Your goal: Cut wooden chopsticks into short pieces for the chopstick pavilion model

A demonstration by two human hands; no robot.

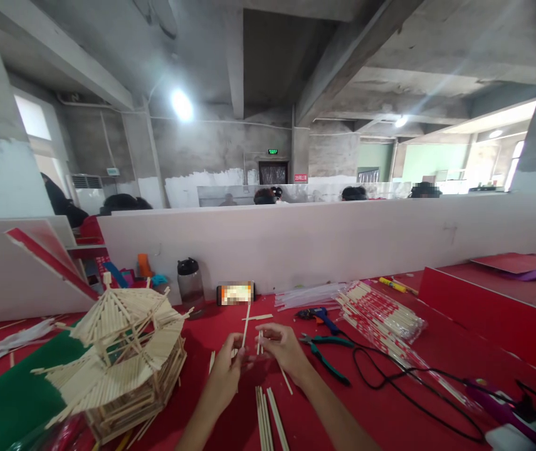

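Note:
Near the middle of the red table, my left hand [228, 363] is closed on a thin wooden stick [246, 324] that points up and away. Just to its right, my right hand [283, 348] pinches short wooden stick pieces [260, 342] between thumb and fingers. The two hands are close together, and their held pieces stay apart. Several loose wooden sticks [264, 418] lie below the hands. To the left stands a pavilion-like model built of wooden sticks [131, 357], with a layered, sloping roof.
Right of my hands lie green-handled pliers [328, 357], a blue glue gun [321, 318], a black cord [385, 379] and bagged sticks [385, 313]. A phone [236, 293] and a bottle [189, 282] stand by the white partition [296, 241]. Other people's heads show beyond it.

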